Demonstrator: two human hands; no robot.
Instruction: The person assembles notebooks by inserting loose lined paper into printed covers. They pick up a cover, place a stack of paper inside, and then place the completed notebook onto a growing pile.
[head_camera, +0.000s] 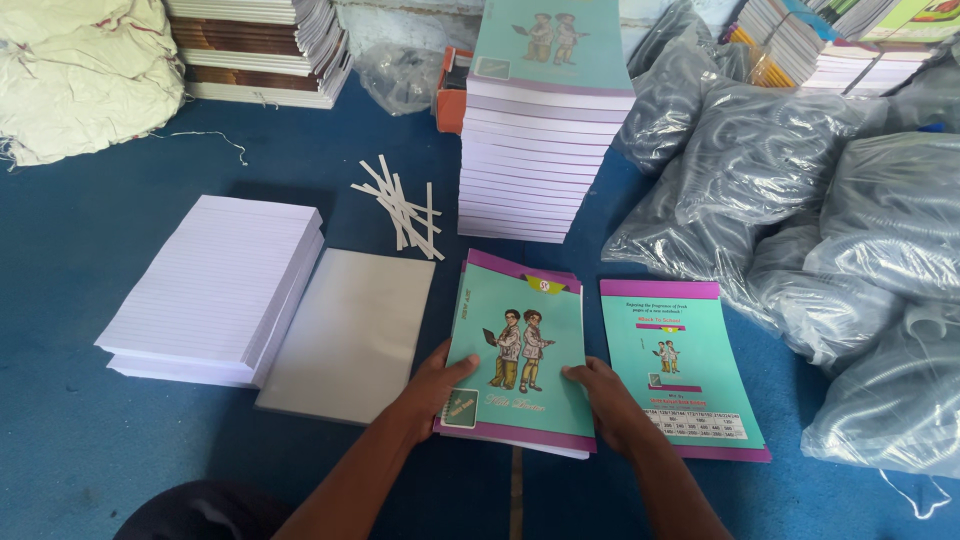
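Note:
My left hand (428, 385) grips the lower left edge of a small pile of teal and purple notebook covers (520, 340) with two cartoon figures on the front. My right hand (607, 395) holds the lower right edge of the same pile, thumb on top. The pile lies on the blue floor covering in front of me. Just right of it lies a flat teal back cover (690, 350) with a purple band and a printed table.
A stack of lined white paper (215, 285) and a grey board sheet (350, 330) lie to the left. Loose white paper strips (400, 208) lie beyond them. A tall stack of finished notebooks (545, 140) stands behind. Clear plastic bags of wire spirals (830, 230) fill the right side.

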